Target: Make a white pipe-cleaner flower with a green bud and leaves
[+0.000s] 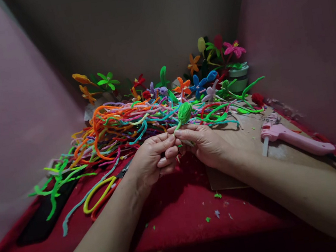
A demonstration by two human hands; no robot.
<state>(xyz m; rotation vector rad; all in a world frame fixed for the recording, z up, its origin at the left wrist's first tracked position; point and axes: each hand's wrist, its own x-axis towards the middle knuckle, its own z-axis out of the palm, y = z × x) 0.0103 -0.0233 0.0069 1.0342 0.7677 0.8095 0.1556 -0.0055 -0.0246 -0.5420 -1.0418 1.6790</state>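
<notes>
A green fuzzy bud (185, 112) on a thin green stem stands upright between my two hands, near the middle of the view. My left hand (156, 156) is closed, its thumb and fingers pinching the lower stem. Against it, my right hand (199, 140) is also closed, with the thumb and forefinger on the stem just under the bud. The fingertips of both hands meet, and the stem's lower end is hidden by them. Just behind lies a big heap of coloured pipe cleaners (117, 122).
Yellow-handled scissors (98, 194) lie left of my left wrist, beside a black flat object (40, 221). A pink glue gun (294, 137) rests on cardboard (230, 177) at the right. Fuzzy flowers and a pale green pot (239, 78) stand behind. Green scraps dot the red cloth (181, 220).
</notes>
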